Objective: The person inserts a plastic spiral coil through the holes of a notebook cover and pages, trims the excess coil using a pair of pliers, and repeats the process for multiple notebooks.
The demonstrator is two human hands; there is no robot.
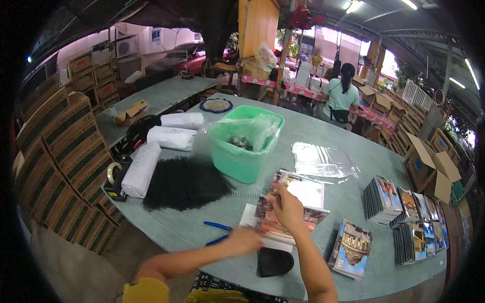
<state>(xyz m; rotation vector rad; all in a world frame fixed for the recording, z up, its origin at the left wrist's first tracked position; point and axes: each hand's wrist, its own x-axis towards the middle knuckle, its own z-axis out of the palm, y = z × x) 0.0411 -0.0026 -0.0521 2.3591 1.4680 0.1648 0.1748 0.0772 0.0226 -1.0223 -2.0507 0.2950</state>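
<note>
A photo-covered notebook (290, 230) lies on the grey-green table in front of me, with loose white sheets (247, 216) under its left side. My right hand (289, 206) is closed on its upper left part, thumb and fingers pinched together. From there a thin spiral coil (245, 194) stretches left toward a heap of black binding coils (184, 183). My left hand (245, 241) is smeared by motion at the notebook's lower left, so its fingers cannot be read. Beside it lie blue-handled pliers (217, 233); a black pad (276, 262) sits just below the notebook.
A green bin (242, 169) lined with clear plastic stands beyond the coils, near white wrapped rolls (172, 138) and a tape dispenser (115, 182). Clear plastic sleeves (323, 160) lie farther back. Spiral notebooks (351, 247) and stacks (383, 199) occupy the right. Another person (341, 93) works beyond.
</note>
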